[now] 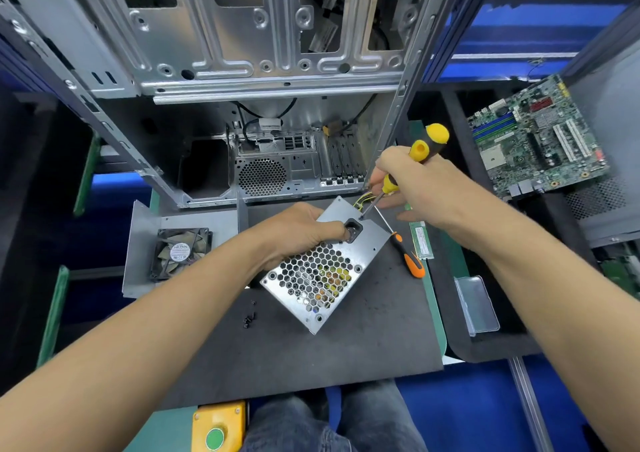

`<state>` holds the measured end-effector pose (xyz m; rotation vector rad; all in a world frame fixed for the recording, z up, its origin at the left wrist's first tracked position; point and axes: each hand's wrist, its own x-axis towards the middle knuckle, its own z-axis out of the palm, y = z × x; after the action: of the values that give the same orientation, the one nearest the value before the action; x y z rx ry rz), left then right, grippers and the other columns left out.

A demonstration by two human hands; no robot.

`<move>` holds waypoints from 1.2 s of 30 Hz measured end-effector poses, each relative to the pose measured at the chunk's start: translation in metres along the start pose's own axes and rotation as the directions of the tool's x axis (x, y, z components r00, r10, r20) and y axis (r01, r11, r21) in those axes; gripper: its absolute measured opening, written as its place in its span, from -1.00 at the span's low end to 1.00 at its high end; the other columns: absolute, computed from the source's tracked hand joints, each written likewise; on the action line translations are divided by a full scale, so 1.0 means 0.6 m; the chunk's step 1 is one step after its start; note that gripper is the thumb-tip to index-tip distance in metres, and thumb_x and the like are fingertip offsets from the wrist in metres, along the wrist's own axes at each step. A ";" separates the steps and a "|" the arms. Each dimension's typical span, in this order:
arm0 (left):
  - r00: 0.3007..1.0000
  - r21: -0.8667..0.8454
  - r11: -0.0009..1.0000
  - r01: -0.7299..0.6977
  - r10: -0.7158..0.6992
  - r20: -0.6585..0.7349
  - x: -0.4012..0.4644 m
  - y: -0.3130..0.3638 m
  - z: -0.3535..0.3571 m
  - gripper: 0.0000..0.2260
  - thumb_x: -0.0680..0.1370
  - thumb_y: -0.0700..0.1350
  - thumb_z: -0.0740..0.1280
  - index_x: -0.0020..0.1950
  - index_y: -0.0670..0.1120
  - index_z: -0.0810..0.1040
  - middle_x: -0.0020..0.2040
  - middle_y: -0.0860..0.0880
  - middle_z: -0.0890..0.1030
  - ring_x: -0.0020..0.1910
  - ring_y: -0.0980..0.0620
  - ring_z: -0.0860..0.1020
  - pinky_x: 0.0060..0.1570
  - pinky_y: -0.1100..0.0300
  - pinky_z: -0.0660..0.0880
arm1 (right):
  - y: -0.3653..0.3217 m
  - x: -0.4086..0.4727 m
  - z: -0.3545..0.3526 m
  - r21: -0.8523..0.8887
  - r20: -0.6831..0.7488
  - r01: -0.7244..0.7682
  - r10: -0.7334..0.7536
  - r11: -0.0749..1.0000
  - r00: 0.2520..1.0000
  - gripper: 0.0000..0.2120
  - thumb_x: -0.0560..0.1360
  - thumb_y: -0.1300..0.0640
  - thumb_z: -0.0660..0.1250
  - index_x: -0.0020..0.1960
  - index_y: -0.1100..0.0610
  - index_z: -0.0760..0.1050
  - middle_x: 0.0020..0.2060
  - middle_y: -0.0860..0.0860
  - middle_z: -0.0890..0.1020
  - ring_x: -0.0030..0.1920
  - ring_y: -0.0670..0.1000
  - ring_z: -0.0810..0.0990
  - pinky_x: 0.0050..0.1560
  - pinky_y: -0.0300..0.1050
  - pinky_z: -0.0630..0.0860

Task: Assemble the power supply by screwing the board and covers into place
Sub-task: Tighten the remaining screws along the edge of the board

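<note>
Head view, looking down on a work bench. Open computer case standing at the far edge of a dark mat, bare metal frame facing the camera. Circuit board propped well to the right, apart from the mat. Power supply lying tilted near the middle of the mat, honeycomb grille facing up, yellow wires emerging at its far end. Flat metal cover at left of the mat, carrying a black fan. Left hand gripping the far left edge of the power supply, fingers curled around it, thumb pressed at the black socket. Right hand pinching a yellow-and-black screwdriver, fingers closed around the lower handle, tip set on the power supply beside the socket. Orange-handled screwdriver lying on the mat just right of the power supply. Memory stick beside it. Small black screws loose on the mat, near the left forearm.
</note>
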<state>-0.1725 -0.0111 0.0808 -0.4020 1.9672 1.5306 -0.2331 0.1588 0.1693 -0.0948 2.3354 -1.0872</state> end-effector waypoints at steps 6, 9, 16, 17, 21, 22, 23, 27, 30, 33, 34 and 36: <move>1.000 -0.003 1.000 -0.003 0.003 0.016 -0.002 0.003 0.001 -0.64 0.51 -0.09 0.43 -0.51 0.08 0.60 -0.50 0.19 0.48 -0.55 0.28 0.38 -0.28 0.17 0.24 | -0.004 0.009 0.001 0.026 0.185 -0.122 0.115 0.992 0.976 -0.59 0.52 -0.16 0.14 0.02 0.13 0.58 -0.24 0.10 0.73 -0.19 0.05 0.73 0.07 0.05 0.61; 1.000 -0.027 0.999 0.018 -0.017 0.021 -0.001 0.000 -0.001 -0.71 0.48 -0.06 0.45 -0.45 0.01 0.56 -0.43 0.10 0.51 -0.48 0.17 0.41 -0.31 0.16 0.28 | -0.007 0.008 0.001 0.060 0.265 -0.145 0.124 0.988 0.956 -0.60 0.54 -0.12 0.15 0.07 0.17 0.56 -0.22 0.14 0.73 -0.15 0.11 0.73 0.11 0.08 0.61; 0.995 -0.056 0.996 0.074 -0.070 0.077 -0.004 0.004 -0.003 -0.79 0.33 0.08 0.42 -0.32 -0.02 0.49 -0.36 -0.01 0.58 -0.46 0.06 0.48 -0.40 0.26 0.39 | -0.010 0.004 0.002 0.092 0.276 -0.126 0.096 0.988 0.956 -0.62 0.54 -0.02 0.14 0.09 0.25 0.55 -0.20 0.19 0.72 -0.13 0.18 0.72 0.14 0.14 0.60; 0.994 -0.053 0.995 0.080 -0.075 0.081 -0.004 0.004 -0.004 -0.79 0.35 0.08 0.42 -0.32 -0.02 0.50 -0.37 0.00 0.59 -0.47 0.07 0.49 -0.41 0.28 0.41 | -0.010 0.004 0.001 0.098 0.279 -0.127 0.096 0.987 0.956 -0.62 0.54 -0.02 0.14 0.10 0.25 0.54 -0.21 0.19 0.72 -0.13 0.18 0.72 0.14 0.14 0.60; 0.991 -0.033 0.995 0.092 -0.089 0.098 -0.003 0.005 -0.004 -0.82 0.50 0.02 0.39 -0.21 -0.06 0.54 -0.34 0.01 0.63 -0.45 0.08 0.54 -0.39 0.28 0.45 | -0.008 0.004 0.001 0.104 0.273 -0.117 0.084 0.988 0.958 -0.63 0.55 -0.01 0.14 0.10 0.25 0.55 -0.21 0.18 0.72 -0.13 0.17 0.72 0.14 0.13 0.60; 0.991 -0.028 0.996 0.087 -0.084 0.104 -0.004 0.006 -0.004 -0.83 0.49 0.03 0.39 -0.16 -0.06 0.55 -0.32 0.01 0.64 -0.42 0.09 0.56 -0.35 0.27 0.47 | -0.007 0.004 0.001 0.100 0.270 -0.109 0.079 0.989 0.960 -0.63 0.55 -0.01 0.14 0.09 0.25 0.55 -0.21 0.18 0.72 -0.13 0.16 0.72 0.14 0.13 0.61; 0.991 -0.032 0.997 0.076 -0.072 0.111 -0.004 0.006 -0.004 -0.82 0.46 0.04 0.40 -0.08 -0.06 0.55 -0.28 0.02 0.65 -0.39 0.09 0.57 -0.31 0.24 0.48 | -0.006 0.004 0.001 0.095 0.268 -0.101 0.072 0.990 0.961 -0.63 0.55 -0.01 0.15 0.09 0.24 0.55 -0.21 0.17 0.72 -0.14 0.16 0.73 0.13 0.12 0.61; 0.994 -0.072 0.997 0.002 0.007 0.113 0.000 0.004 -0.005 -0.88 0.53 -0.02 0.41 0.05 0.06 0.56 -0.19 0.11 0.67 -0.27 0.17 0.60 -0.14 0.19 0.49 | -0.001 0.005 0.002 0.065 0.245 -0.069 0.051 0.995 0.968 -0.63 0.54 -0.04 0.14 0.05 0.21 0.58 -0.20 0.13 0.73 -0.15 0.10 0.73 0.13 0.09 0.61; 0.993 -0.122 0.993 0.007 0.008 0.120 0.000 0.006 -0.006 -0.91 0.55 0.04 0.43 -0.08 0.05 0.67 -0.14 0.02 0.71 -0.25 0.09 0.64 -0.14 0.15 0.54 | 0.001 0.006 0.005 -0.002 0.196 -0.002 0.003 1.000 0.981 -0.59 0.49 -0.12 0.15 -0.07 0.17 0.60 -0.10 0.12 0.69 -0.11 0.07 0.71 0.14 0.10 0.60; 0.992 -0.206 0.978 0.040 -0.015 0.123 0.002 0.006 -0.007 -0.80 0.54 0.10 0.44 -0.12 -0.01 0.72 -0.11 -0.10 0.73 -0.27 0.00 0.65 -0.23 0.18 0.57 | 0.002 0.003 0.013 -0.081 0.069 0.134 -0.129 0.988 0.989 -0.57 0.42 -0.12 0.15 -0.20 0.29 0.40 -0.32 0.16 0.44 -0.32 0.05 0.44 -0.20 -0.09 0.45; 0.991 -0.234 0.971 0.049 -0.019 0.132 0.001 0.005 -0.007 -0.80 0.53 0.10 0.45 -0.13 -0.01 0.73 -0.11 -0.11 0.73 -0.28 0.00 0.66 -0.26 0.20 0.58 | 0.004 0.002 0.017 -0.068 0.019 0.191 -0.190 0.979 0.982 -0.63 0.45 -0.06 0.18 -0.24 0.27 0.29 -0.37 0.11 0.33 -0.37 0.02 0.30 -0.28 -0.11 0.33; 0.988 -0.284 0.957 0.058 -0.014 0.153 0.000 0.005 -0.008 -0.82 0.47 0.09 0.48 -0.14 -0.01 0.75 -0.11 -0.12 0.73 -0.28 0.00 0.68 -0.28 0.21 0.59 | 0.012 -0.001 0.024 -0.061 -0.117 0.294 -0.299 0.954 0.947 -0.75 0.50 0.05 0.29 -0.22 0.14 0.26 -0.43 -0.01 0.31 -0.42 -0.07 0.26 -0.35 -0.25 0.29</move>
<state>-0.1754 -0.0146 0.0839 -0.4260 1.6183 1.7761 -0.2240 0.1538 0.1568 -0.4175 2.5142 -1.2161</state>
